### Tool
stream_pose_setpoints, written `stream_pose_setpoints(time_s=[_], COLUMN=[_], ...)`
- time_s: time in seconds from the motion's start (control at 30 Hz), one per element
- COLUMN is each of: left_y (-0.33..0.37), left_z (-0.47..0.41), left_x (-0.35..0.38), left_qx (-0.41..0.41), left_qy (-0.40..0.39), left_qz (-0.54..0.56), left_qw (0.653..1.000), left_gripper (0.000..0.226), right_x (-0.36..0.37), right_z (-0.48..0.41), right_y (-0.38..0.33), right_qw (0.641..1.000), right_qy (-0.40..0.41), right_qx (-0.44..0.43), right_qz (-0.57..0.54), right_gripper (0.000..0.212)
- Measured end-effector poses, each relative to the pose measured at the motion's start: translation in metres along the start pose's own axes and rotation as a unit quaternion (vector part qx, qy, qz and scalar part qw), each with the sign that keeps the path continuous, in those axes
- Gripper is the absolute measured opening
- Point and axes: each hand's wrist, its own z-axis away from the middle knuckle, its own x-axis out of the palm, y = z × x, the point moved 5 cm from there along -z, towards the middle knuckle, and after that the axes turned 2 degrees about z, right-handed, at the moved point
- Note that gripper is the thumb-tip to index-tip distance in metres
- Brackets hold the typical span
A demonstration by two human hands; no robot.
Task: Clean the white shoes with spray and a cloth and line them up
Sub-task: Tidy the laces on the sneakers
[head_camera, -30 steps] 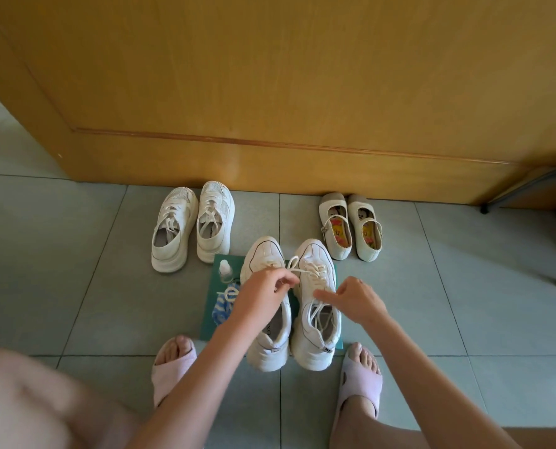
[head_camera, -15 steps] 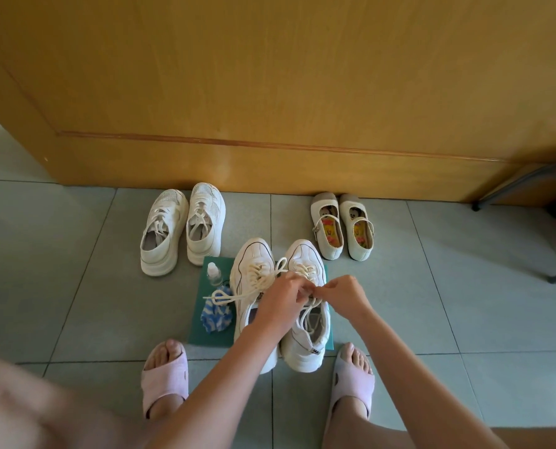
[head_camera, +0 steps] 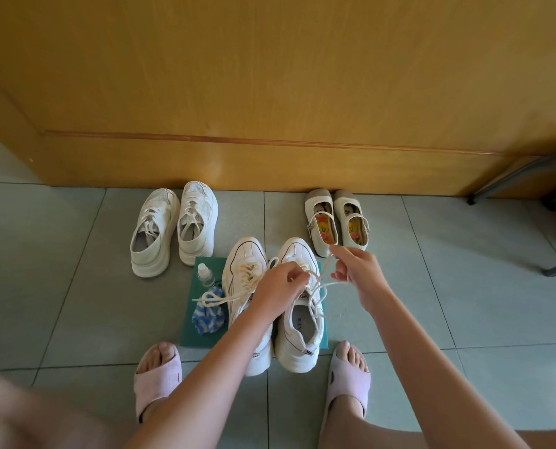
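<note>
Two white sneakers stand side by side on a green mat [head_camera: 205,338] in front of me: the left sneaker [head_camera: 244,280] and the right sneaker [head_camera: 299,332]. My left hand [head_camera: 279,286] pinches the cream laces [head_camera: 318,286] over the right sneaker's tongue. My right hand [head_camera: 357,273] pinches a lace end and holds it up and to the right. A small clear spray bottle [head_camera: 205,275] and a blue-and-white cloth [head_camera: 208,315] lie on the mat left of the sneakers. The left sneaker's lace trails over the cloth.
Another white sneaker pair [head_camera: 173,228] stands at the back left, a cream strap-shoe pair [head_camera: 336,225] at the back right, both near a wooden door [head_camera: 270,92]. My feet in pink slippers [head_camera: 158,380] flank the mat. Metal chair legs [head_camera: 513,176] stand at the right.
My right hand has moved up and right, pulling a lace end out from the right sneaker. My left hand stays on the laces over that shoe.
</note>
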Motion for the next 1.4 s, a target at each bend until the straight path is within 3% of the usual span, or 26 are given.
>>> stream_pose_setpoints(time_s=[0.13,0.27,0.33,0.37,0.5,0.63,0.73,0.8,0.9,0.97,1.1,1.23,1.4], left_y=[0.004,0.008,0.011,0.014,0.025,0.032,0.034,0.027,0.009,0.001,-0.007,-0.01,-0.011], left_z=[-0.006,-0.007,-0.008,-0.009,-0.011,-0.015,-0.021,-0.021,-0.015,-0.011,-0.005,-0.002,0.0], left_x=[-0.002,0.002,0.001,-0.001,-0.011,-0.016,-0.016,-0.01,-0.001,0.002,-0.002,-0.004,-0.002], left_qx=[-0.084,-0.163,-0.159,-0.142,-0.043,0.009,0.016,-0.024,-0.098,-0.102,-0.095,-0.089,-0.091], left_qy=[-0.002,0.023,0.03,0.033,0.022,0.022,0.005,-0.016,-0.033,-0.024,0.0,-0.006,0.009], left_qz=[0.237,0.459,0.509,0.512,0.371,0.345,0.247,0.205,0.232,0.222,0.171,0.147,0.124], left_qw=[0.968,0.873,0.845,0.847,0.927,0.938,0.969,0.978,0.967,0.969,0.981,0.985,0.988], left_gripper=[0.02,0.016,0.015,0.016,0.031,0.047,0.039,0.033,0.02,0.022,0.024,0.028,0.03], right_x=[-0.003,-0.003,-0.003,-0.004,-0.005,-0.005,-0.005,-0.004,-0.001,0.005,0.018,0.019,0.021], right_z=[-0.003,-0.003,-0.003,-0.003,-0.006,-0.006,-0.004,-0.001,0.003,-0.003,-0.006,-0.002,0.001], right_y=[-0.014,-0.018,-0.016,-0.015,-0.011,-0.011,-0.006,-0.001,0.01,0.024,0.05,0.055,0.055], right_qw=[0.992,0.972,0.964,0.961,0.937,0.913,0.886,0.875,0.899,0.923,0.943,0.958,0.99], right_qy=[0.031,0.045,0.048,0.056,0.075,0.111,0.148,0.167,0.177,0.114,-0.009,-0.015,0.009], right_qx=[-0.088,-0.156,-0.17,-0.17,-0.172,-0.212,-0.204,-0.189,-0.162,-0.084,0.05,0.095,0.113], right_qz=[0.09,0.169,0.198,0.211,0.295,0.33,0.389,0.412,0.366,0.357,0.328,0.271,0.079], right_gripper=[0.021,0.019,0.016,0.015,0.021,0.018,0.027,0.037,0.024,0.015,0.048,0.04,0.022])
